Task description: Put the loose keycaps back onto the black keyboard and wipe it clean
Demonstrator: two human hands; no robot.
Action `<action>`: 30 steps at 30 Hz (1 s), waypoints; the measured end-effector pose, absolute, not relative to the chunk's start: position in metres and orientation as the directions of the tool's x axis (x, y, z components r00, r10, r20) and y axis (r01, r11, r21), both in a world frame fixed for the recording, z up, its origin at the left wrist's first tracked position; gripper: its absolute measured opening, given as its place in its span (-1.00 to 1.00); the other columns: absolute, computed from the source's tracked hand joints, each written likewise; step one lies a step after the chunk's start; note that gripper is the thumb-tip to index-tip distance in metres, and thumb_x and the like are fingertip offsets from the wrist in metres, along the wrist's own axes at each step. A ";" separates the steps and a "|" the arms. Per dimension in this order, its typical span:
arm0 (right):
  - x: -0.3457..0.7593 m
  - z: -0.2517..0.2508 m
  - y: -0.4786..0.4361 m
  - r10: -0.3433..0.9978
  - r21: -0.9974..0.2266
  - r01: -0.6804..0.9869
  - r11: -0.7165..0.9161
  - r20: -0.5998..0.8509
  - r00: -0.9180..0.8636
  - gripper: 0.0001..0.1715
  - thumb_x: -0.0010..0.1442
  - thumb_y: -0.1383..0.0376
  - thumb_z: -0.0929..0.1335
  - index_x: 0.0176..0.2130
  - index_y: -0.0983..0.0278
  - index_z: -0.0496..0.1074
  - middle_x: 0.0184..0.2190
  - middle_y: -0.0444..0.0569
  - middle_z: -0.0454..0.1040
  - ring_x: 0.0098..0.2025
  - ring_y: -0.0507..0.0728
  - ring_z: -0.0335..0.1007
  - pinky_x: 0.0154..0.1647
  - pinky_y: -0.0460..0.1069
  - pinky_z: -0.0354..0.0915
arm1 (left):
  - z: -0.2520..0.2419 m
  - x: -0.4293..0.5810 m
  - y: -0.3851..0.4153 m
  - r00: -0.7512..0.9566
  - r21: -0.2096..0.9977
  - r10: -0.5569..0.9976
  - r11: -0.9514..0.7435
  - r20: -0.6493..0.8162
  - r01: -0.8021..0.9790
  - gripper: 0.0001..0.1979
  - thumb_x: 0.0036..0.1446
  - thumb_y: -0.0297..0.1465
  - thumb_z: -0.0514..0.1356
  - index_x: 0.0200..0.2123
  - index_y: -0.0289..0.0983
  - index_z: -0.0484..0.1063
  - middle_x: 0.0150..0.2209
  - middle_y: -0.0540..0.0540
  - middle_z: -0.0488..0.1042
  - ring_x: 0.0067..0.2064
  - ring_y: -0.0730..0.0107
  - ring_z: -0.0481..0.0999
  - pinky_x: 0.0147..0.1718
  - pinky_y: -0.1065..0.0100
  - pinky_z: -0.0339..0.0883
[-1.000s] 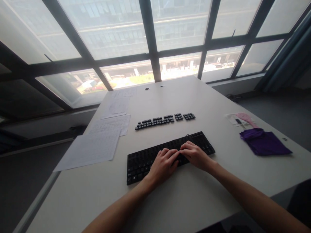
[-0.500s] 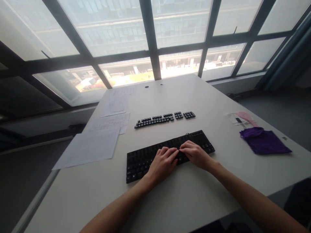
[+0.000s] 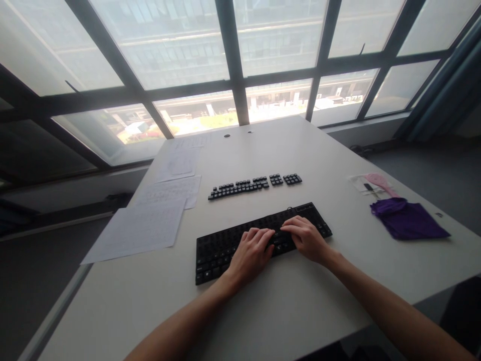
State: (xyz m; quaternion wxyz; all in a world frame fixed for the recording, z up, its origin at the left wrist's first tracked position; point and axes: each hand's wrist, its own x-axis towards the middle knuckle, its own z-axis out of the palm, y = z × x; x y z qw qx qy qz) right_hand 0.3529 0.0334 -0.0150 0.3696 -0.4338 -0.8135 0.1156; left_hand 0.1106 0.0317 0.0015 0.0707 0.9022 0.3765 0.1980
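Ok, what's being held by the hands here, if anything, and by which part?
Cannot be told: the left hand and right hand are over the black keyboard; anything small they might pinch is too dark to make out.

Daylight glares through the windows [image 3: 278, 35] — the floor [image 3: 37, 286] lies dim.

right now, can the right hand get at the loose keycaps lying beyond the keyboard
Probably yes: the right hand is at the keyboard, and nothing upright stands between it and the loose keycaps. Whether its fingers hold anything is hidden.
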 end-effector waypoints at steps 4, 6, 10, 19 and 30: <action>0.373 -0.012 0.040 0.825 -0.586 0.652 0.481 0.554 -0.111 -0.60 0.24 0.55 0.25 -0.14 0.20 0.57 -0.18 0.03 0.57 -0.08 0.24 0.45 0.00 0.17 0.40 | 0.000 0.108 0.033 0.643 0.269 0.707 -0.707 0.294 0.654 -0.61 0.37 -0.34 0.18 0.24 -0.14 0.38 0.10 -0.17 0.50 0.07 0.08 0.42 -0.01 0.06 0.34; 0.384 -0.011 0.044 0.827 -0.589 0.689 0.421 0.561 -0.026 -0.65 0.23 0.52 0.26 -0.21 0.21 0.57 -0.21 0.03 0.58 -0.11 0.25 0.45 -0.01 0.17 0.40 | 0.000 0.106 0.034 0.665 0.233 0.697 -0.717 0.269 0.657 -0.59 0.35 -0.29 0.22 0.24 -0.09 0.41 0.12 -0.17 0.47 0.09 0.05 0.39 0.00 0.04 0.33; 0.400 -0.011 0.047 0.811 -0.584 0.729 0.357 0.582 0.069 -0.69 0.23 0.47 0.26 -0.25 0.22 0.56 -0.24 0.04 0.59 -0.12 0.26 0.47 -0.02 0.16 0.39 | 0.001 0.096 0.039 0.668 0.203 0.699 -0.714 0.254 0.670 -0.62 0.35 -0.26 0.22 0.21 -0.04 0.45 0.13 -0.16 0.44 0.11 0.05 0.36 0.03 0.03 0.32; 0.413 -0.011 0.044 0.839 -0.612 0.718 0.331 0.539 0.073 -0.71 0.26 0.43 0.26 -0.24 0.21 0.56 -0.24 0.02 0.61 -0.12 0.24 0.49 -0.01 0.15 0.39 | 0.006 0.061 0.039 0.690 0.238 0.696 -0.717 0.197 0.656 -0.57 0.37 -0.29 0.19 0.28 0.03 0.37 0.21 -0.13 0.38 0.18 0.04 0.32 0.15 -0.03 0.28; 0.406 0.007 0.076 0.851 -0.596 0.716 0.365 0.526 0.004 -0.71 0.27 0.41 0.28 -0.19 0.24 0.59 -0.23 0.06 0.62 -0.11 0.26 0.49 0.00 0.16 0.39 | 0.050 0.095 0.078 0.651 0.362 0.697 -0.715 0.302 0.598 -0.81 0.37 -0.30 0.20 -0.08 -0.11 0.63 -0.13 -0.09 0.58 -0.05 0.20 0.46 0.03 0.12 0.33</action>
